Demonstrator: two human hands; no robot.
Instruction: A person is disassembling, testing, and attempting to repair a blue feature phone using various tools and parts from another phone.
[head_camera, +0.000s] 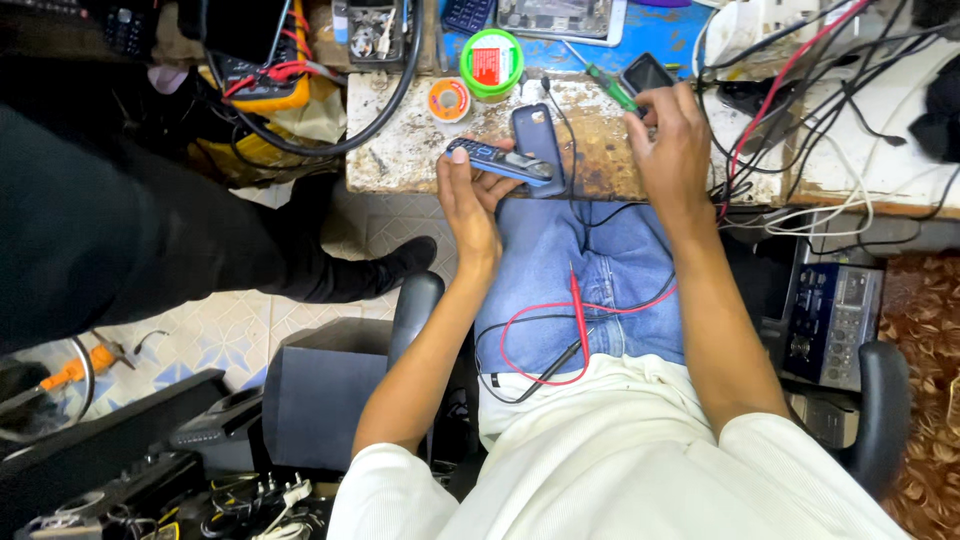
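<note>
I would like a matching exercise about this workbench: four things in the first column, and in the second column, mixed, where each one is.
Things:
1. blue phone
2. red probe
3. green round tin
4. small dark phone

Places:
A. lying on the person's lap
B. on the bench, beside the solder spool
C. held in the left hand
D. at the fingertips of the right hand

Pairs: 1-C, 2-A, 3-B, 4-D
</note>
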